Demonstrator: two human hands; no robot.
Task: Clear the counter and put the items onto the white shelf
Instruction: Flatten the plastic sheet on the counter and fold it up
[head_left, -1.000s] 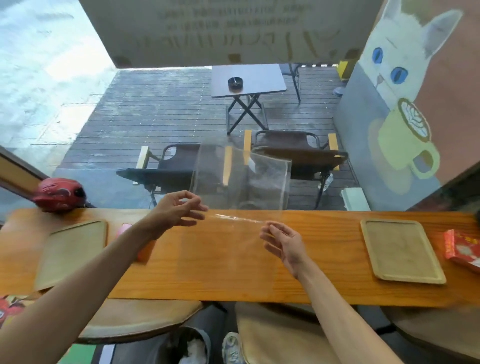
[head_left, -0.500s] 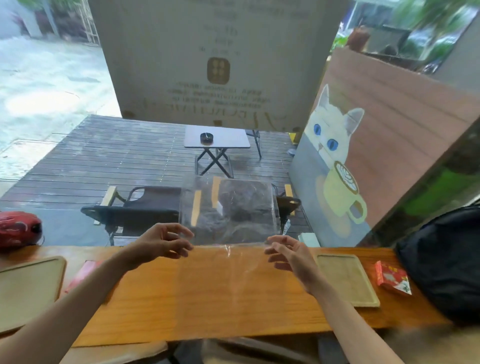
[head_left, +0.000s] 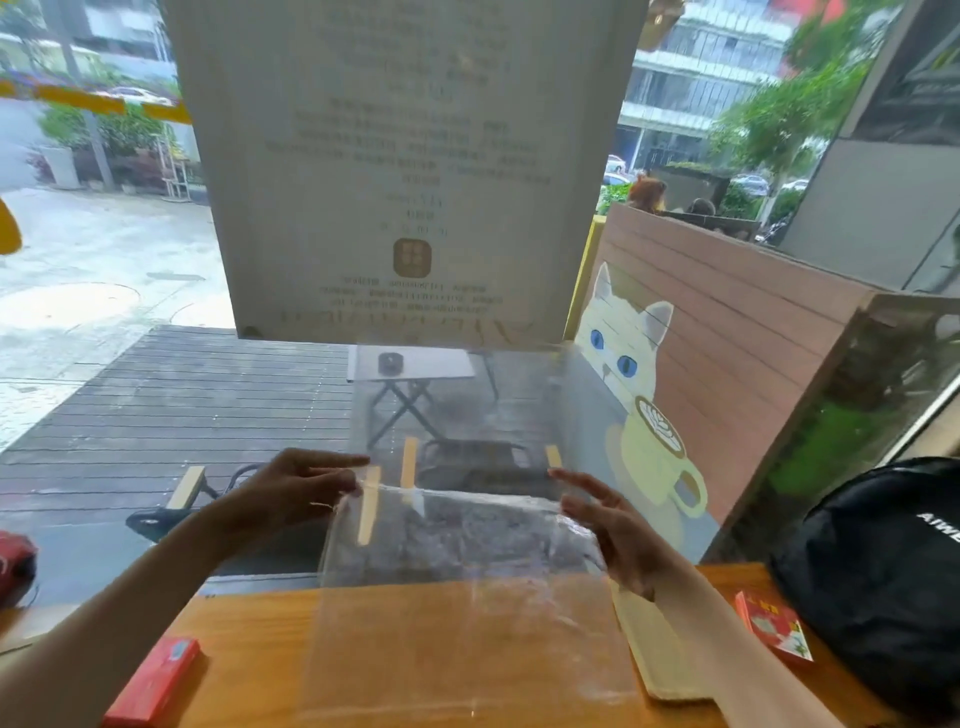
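**Clear sheet held up between two hands over the counter**

Head view: Behind the window glass, a wet deck, a folding table and a cat mural fill the upper and right parts of the frame; the wooden counter (head_left: 249, 670) runs along the bottom. A clear plastic sheet (head_left: 462, 587) is held at centre frame, its upper edge running left to right between the hands and its lower part hanging toward the counter. The left hand (head_left: 291, 493) is pinched on the upper left corner, thumb and fingers closed on the film. The right hand (head_left: 618, 535) is at the upper right edge with fingers spread; whether it grips cannot be told. Both hands lie equally near, so a two-handed lift seems called for. Counted: one sheet, two red packets (head_left: 150, 686) (head_left: 774, 623) at lower left and lower right, one tray (head_left: 654, 654) partly under the right forearm, one black bag (head_left: 883, 582) at right. No white shelf is visible.
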